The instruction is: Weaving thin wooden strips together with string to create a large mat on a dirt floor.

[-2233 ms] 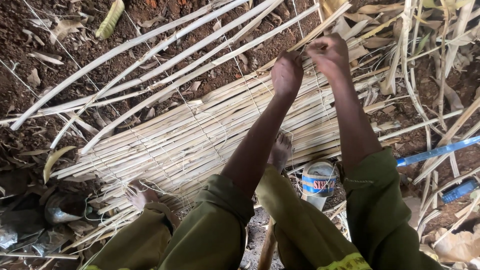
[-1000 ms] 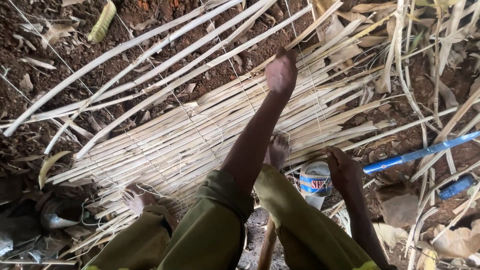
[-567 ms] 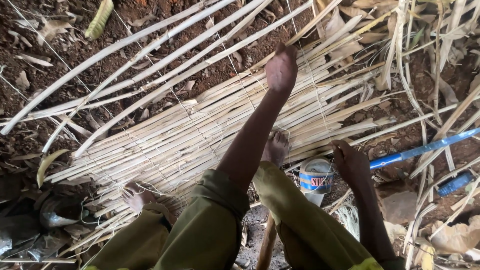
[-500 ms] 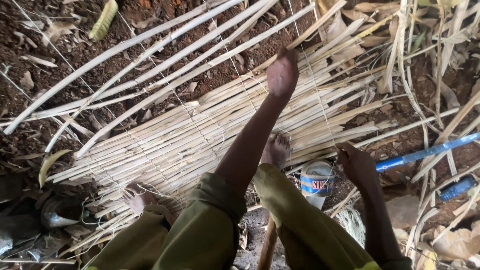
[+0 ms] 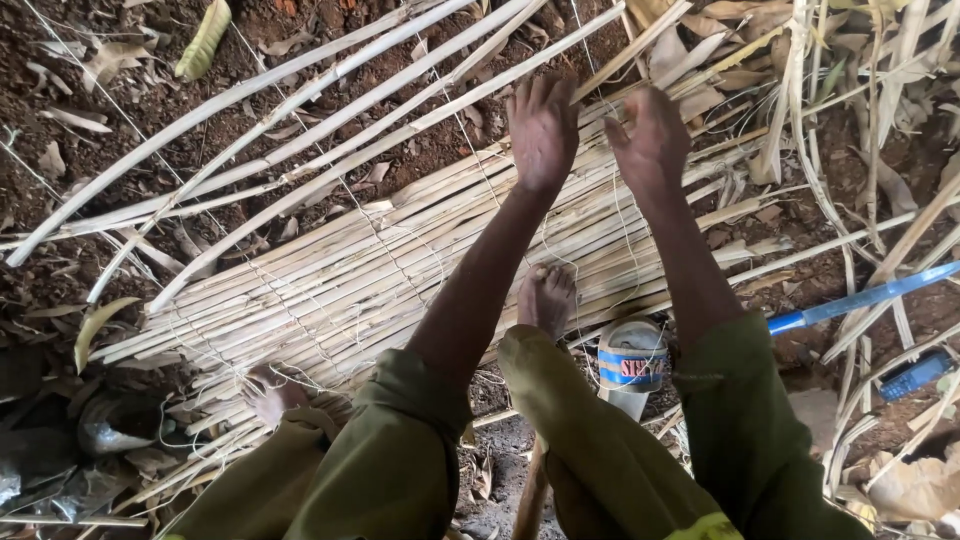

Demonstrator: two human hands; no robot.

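Observation:
A mat of pale split reed stalks (image 5: 400,270) bound with thin string lies on the dirt in front of me. My left hand (image 5: 541,128) rests at its far edge, fingers down on the stalks. Beside it, my right hand (image 5: 650,135) hovers over the same edge with fingers curled; a thin string (image 5: 622,230) runs from it down toward a white spool with a blue band (image 5: 630,362) near my knee. My bare feet (image 5: 547,298) press on the mat's near side.
Long loose stalks (image 5: 250,130) lie across the red soil beyond the mat. A blue rod (image 5: 860,297) and a small blue object (image 5: 915,375) sit at the right among dry leaves. A dark lump (image 5: 115,425) lies at lower left.
My right hand has come up from beside the spool to the mat's far edge, next to my left hand. My left hand has stayed at that edge.

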